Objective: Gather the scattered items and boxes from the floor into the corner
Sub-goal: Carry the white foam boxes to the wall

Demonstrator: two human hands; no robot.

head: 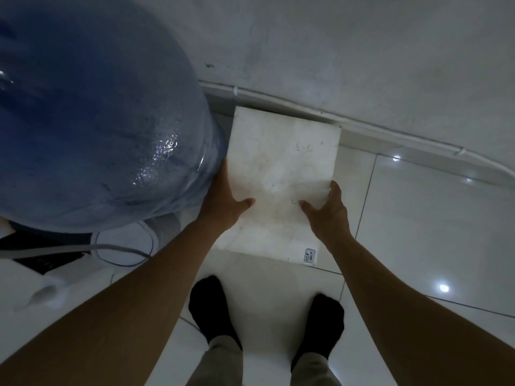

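Left hand and right hand clamp white box between them, thumbs on top face, fingers wrapped down opposite side edges. Box extends forward from grip, far edge at wall base; small label on near corner behind right hand. Blue jug just outside left hand, touching or nearly so.

White, faintly stained box with a small pale-blue label lettered in black. Translucent blue water bottle. Glossy white floor tiles, black socks, grey-white wall.
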